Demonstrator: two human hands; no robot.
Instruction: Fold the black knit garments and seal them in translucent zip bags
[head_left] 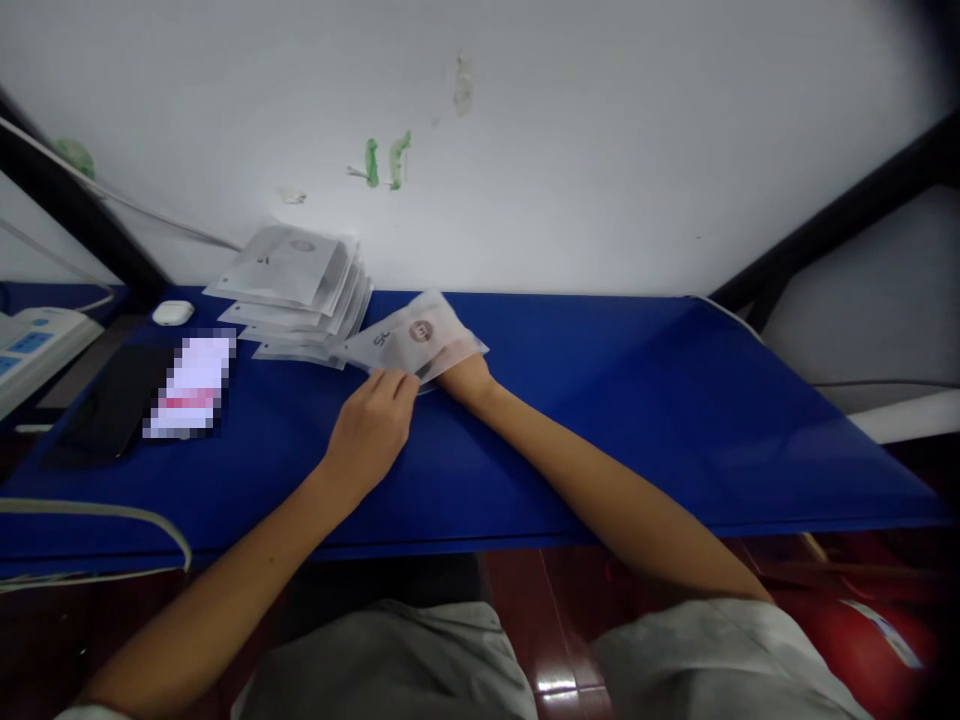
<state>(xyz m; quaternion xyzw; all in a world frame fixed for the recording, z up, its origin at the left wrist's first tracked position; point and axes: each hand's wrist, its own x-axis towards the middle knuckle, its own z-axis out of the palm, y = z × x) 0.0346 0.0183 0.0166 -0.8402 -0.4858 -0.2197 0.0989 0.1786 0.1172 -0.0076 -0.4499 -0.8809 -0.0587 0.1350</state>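
Observation:
A frosted plastic pouch (pixel 417 338) with a round dark logo lies on the blue table (pixel 615 400). My right hand (pixel 463 376) is pushed inside the pouch's open end, so its fingers are hidden. My left hand (pixel 373 422) pinches the pouch's near edge with closed fingers. A fanned stack of similar pouches (pixel 296 285) lies just left of it, against the white wall.
A dark phone (pixel 112 410) with a blurred lit patch lies at the left, and a small white case (pixel 173 313) sits behind it. A white power strip (pixel 34 345) is at the far left. A cable (pixel 105 512) loops over the front left edge.

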